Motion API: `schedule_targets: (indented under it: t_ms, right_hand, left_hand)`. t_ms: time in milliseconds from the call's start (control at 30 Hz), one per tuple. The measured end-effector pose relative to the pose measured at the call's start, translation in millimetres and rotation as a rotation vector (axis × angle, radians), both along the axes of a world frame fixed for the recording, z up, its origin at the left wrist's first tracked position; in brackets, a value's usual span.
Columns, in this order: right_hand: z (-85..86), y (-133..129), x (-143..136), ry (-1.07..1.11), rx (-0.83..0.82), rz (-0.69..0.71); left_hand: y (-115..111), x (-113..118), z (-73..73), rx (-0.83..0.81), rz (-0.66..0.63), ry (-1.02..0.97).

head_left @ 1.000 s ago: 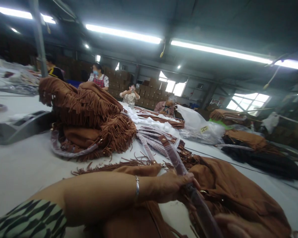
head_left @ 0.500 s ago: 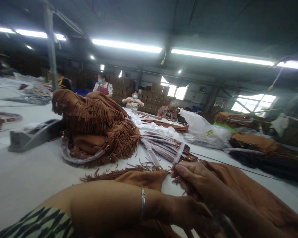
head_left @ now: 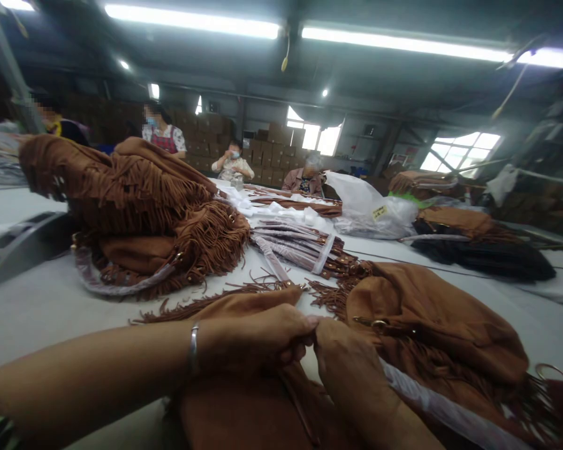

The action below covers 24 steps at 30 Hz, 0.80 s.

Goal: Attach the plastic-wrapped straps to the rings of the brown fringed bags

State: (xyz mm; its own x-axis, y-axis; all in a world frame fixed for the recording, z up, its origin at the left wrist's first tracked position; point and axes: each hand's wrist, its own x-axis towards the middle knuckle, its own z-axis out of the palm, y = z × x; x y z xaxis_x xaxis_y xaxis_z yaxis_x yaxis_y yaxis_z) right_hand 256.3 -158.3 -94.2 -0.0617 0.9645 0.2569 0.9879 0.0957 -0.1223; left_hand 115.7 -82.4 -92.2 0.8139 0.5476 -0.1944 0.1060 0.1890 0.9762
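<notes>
My left hand (head_left: pixel 272 331), with a silver bracelet on the wrist, is closed in a pinch. Its fingertips meet those of my right hand (head_left: pixel 349 359), also closed. Whatever lies between the fingers is hidden. Beneath both hands is a brown suede bag (head_left: pixel 244 406) with a thin cord or strip hanging down its front. A plastic-wrapped strap (head_left: pixel 431 397) emerges from behind my right wrist and runs to the lower right; I cannot tell whether the hand grips it. To the right lies another brown fringed bag (head_left: pixel 431 312) with metal rings.
Fringed bags (head_left: pixel 159 200) are piled at the left beside a grey tape dispenser (head_left: pixel 23 244). Wrapped straps (head_left: pixel 300 240) lie bundled ahead. Beyond them is a clear plastic bag (head_left: pixel 366 212). Dark cloth (head_left: pixel 483 256) lies at the right. Several people sit or stand across the table.
My left hand has risen from the lower right to meet my right hand. The right hand has turned and come lower. The view has shifted, showing more of the right-hand bag.
</notes>
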Motion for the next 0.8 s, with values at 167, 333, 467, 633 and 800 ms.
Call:
schedule_targets:
  t_ms: [167, 333, 467, 633, 800]
  right_hand:
    - [14.5, 6, 12, 0.729, -0.552, 0.190]
    - [1.8, 27, 22, 1.139, -0.546, 0.102]
    - [-29.3, 48, 29, 1.178, -0.424, -0.014]
    - [-58.6, 56, 43, 1.223, -0.421, -0.107]
    - [-67.1, 57, 54, 1.310, -0.461, -0.182]
  left_hand:
    - [0, -14, 9.8, 0.287, -0.138, 0.199]
    - [51, -11, 15.7, 0.558, -0.067, 0.250]
    - [115, 16, 1.9, 0.661, 0.160, 0.343]
    - [151, 59, -31.4, 0.640, 0.074, 0.433]
    - [147, 74, -45.7, 0.594, 0.069, 0.380]
